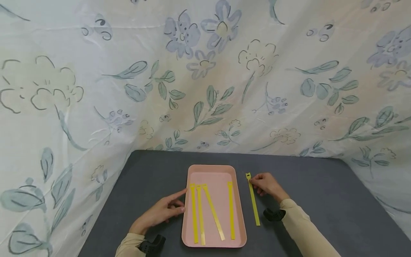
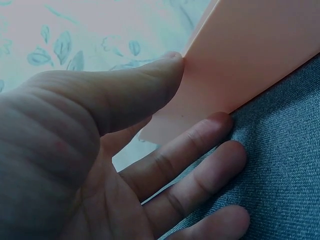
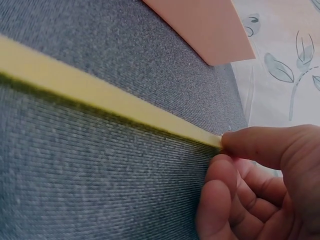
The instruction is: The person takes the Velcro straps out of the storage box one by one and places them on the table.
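One yellow strap [image 1: 254,203] is pinched between thumb and fingertip of the right hand [image 1: 268,185], just below its slotted end. It's outside the pink tray [image 1: 218,174], just right of it, tail toward me, roughly parallel to the tray wall. Can't tell from my feed whether it lies flat on the dark table [image 1: 170,164] or is partly lifted.

Left hand [image 1: 162,212] isn't grasping: thumb and index touch the tray's left side, nothing wrapped round it. I read that as bracing.

Inside the tray, four more straps: leftmost strap [image 1: 194,214] and its neighbor [image 1: 201,217] near-parallel, then a slanted strap [image 1: 213,212], then a rightmost strap [image 1: 231,210] apart. All slotted ends far.

Step in hand, my judgement: moving a single strap between tray and table. Direction unclear from these views. If inbound, I'd lift clear of the right rim and lay it in the gap before the rightmost one. If outbound, straighten and let go. Either way, keep the brace light so the tray doesn't skid.
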Demonstrator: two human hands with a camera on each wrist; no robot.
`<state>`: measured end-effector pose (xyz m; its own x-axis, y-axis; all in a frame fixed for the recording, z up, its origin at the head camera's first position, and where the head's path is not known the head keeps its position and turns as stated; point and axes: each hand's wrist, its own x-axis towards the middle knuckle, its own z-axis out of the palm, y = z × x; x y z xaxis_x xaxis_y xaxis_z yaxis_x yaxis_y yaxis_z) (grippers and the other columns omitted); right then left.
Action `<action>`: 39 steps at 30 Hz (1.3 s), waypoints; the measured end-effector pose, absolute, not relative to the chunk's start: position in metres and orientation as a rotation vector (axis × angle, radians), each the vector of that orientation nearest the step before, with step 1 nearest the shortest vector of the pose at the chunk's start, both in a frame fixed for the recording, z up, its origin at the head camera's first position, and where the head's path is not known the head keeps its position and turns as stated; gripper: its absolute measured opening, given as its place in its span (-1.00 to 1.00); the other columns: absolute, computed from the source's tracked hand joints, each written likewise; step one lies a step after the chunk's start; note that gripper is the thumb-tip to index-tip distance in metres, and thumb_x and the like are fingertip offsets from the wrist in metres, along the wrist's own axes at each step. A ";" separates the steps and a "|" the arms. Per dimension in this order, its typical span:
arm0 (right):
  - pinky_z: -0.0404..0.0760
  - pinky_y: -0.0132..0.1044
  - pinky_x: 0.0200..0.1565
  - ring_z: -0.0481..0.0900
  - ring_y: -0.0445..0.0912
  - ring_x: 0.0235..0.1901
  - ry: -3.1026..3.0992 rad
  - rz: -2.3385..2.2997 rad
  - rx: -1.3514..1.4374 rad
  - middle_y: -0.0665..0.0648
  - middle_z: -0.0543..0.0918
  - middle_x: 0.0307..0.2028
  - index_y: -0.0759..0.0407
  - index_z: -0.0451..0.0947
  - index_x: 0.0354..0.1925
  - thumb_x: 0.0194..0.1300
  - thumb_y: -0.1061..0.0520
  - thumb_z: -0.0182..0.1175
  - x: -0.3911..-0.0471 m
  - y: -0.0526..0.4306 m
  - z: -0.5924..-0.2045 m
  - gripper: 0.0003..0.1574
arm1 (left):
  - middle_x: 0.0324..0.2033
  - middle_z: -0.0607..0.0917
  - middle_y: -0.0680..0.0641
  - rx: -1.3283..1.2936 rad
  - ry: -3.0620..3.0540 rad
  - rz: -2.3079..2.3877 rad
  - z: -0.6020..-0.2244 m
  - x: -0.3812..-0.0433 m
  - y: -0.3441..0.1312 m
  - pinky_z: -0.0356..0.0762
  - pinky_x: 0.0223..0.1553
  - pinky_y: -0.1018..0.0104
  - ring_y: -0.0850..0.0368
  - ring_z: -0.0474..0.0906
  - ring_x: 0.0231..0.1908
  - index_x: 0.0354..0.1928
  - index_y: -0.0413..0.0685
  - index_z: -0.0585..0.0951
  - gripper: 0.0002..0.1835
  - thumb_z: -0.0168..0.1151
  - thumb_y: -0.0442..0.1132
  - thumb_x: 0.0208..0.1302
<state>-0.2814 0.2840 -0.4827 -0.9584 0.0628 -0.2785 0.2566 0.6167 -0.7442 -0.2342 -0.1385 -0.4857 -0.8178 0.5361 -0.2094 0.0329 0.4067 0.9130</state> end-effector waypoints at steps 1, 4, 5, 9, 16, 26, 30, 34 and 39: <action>0.61 -0.22 -0.46 0.54 -0.10 -0.56 2.620 -1.252 0.258 0.10 0.59 -0.46 0.27 0.64 -0.24 0.42 0.05 0.23 -0.281 0.284 -0.482 -0.73 | -0.05 0.70 -0.12 0.481 2.189 1.405 -0.485 -0.234 -0.138 0.46 -0.51 0.22 0.09 0.53 -0.32 0.58 0.10 0.21 -0.22 0.30 -0.09 0.41; 0.61 -0.22 -0.45 0.55 -0.10 -0.56 2.622 -1.244 0.251 0.11 0.60 -0.46 0.27 0.63 -0.25 0.43 0.04 0.23 -0.282 0.285 -0.480 -0.72 | -0.05 0.70 -0.11 0.471 2.189 1.402 -0.484 -0.236 -0.138 0.46 -0.51 0.23 0.10 0.54 -0.33 0.58 0.11 0.21 -0.22 0.30 -0.08 0.41; 0.61 -0.22 -0.46 0.55 -0.10 -0.56 2.621 -1.247 0.251 0.11 0.60 -0.46 0.27 0.63 -0.26 0.42 0.04 0.23 -0.283 0.285 -0.480 -0.72 | -0.06 0.70 -0.11 0.469 2.191 1.403 -0.484 -0.236 -0.138 0.46 -0.50 0.22 0.10 0.54 -0.33 0.58 0.11 0.21 -0.22 0.30 -0.08 0.41; 0.62 -0.22 -0.45 0.56 -0.10 -0.56 2.617 -1.246 0.268 0.11 0.59 -0.46 0.27 0.63 -0.27 0.42 0.04 0.24 -0.284 0.284 -0.478 -0.72 | -0.05 0.69 -0.12 0.467 2.198 1.406 -0.483 -0.236 -0.138 0.46 -0.50 0.21 0.09 0.54 -0.33 0.58 0.09 0.21 -0.22 0.30 -0.09 0.41; 0.61 -0.22 -0.46 0.55 -0.10 -0.57 2.618 -1.241 0.295 0.11 0.59 -0.47 0.27 0.60 -0.28 0.43 0.02 0.22 -0.284 0.282 -0.473 -0.70 | -0.03 0.69 -0.16 0.506 2.185 1.429 -0.480 -0.236 -0.139 0.46 -0.51 0.22 0.08 0.54 -0.33 0.58 0.05 0.20 -0.24 0.28 -0.12 0.43; 0.59 -0.21 -0.40 0.54 -0.09 -0.51 2.555 -1.284 0.265 0.07 0.58 -0.48 0.19 0.55 -0.38 0.49 -0.15 0.15 -0.288 0.282 -0.460 -0.54 | -0.04 0.69 -0.14 0.507 2.185 1.436 -0.480 -0.236 -0.140 0.46 -0.53 0.21 0.08 0.53 -0.34 0.58 0.06 0.22 -0.24 0.29 -0.12 0.42; 0.56 -0.21 -0.41 0.52 -0.09 -0.54 2.539 -1.292 0.244 0.05 0.53 -0.53 0.13 0.47 -0.49 0.50 -0.19 0.13 -0.290 0.282 -0.447 -0.48 | -0.05 0.69 -0.13 0.512 2.177 1.433 -0.482 -0.234 -0.139 0.45 -0.53 0.21 0.08 0.53 -0.34 0.57 0.05 0.23 -0.24 0.29 -0.11 0.41; 0.56 -0.16 -0.38 0.50 -0.09 -0.53 2.543 -1.309 0.221 0.03 0.51 -0.55 0.11 0.44 -0.49 0.50 -0.23 0.11 -0.296 0.281 -0.431 -0.45 | -0.07 0.69 -0.12 0.516 2.174 1.426 -0.485 -0.233 -0.139 0.45 -0.54 0.22 0.09 0.52 -0.35 0.57 0.03 0.23 -0.24 0.30 -0.10 0.41; 0.61 -0.11 -0.27 0.54 -0.03 -0.47 2.584 -1.385 0.148 0.03 0.54 -0.52 0.11 0.45 -0.45 0.50 -0.28 0.10 -0.306 0.277 -0.408 -0.44 | -0.09 0.70 -0.11 0.513 2.179 1.421 -0.487 -0.234 -0.140 0.45 -0.53 0.21 0.09 0.53 -0.37 0.57 0.03 0.23 -0.24 0.30 -0.11 0.41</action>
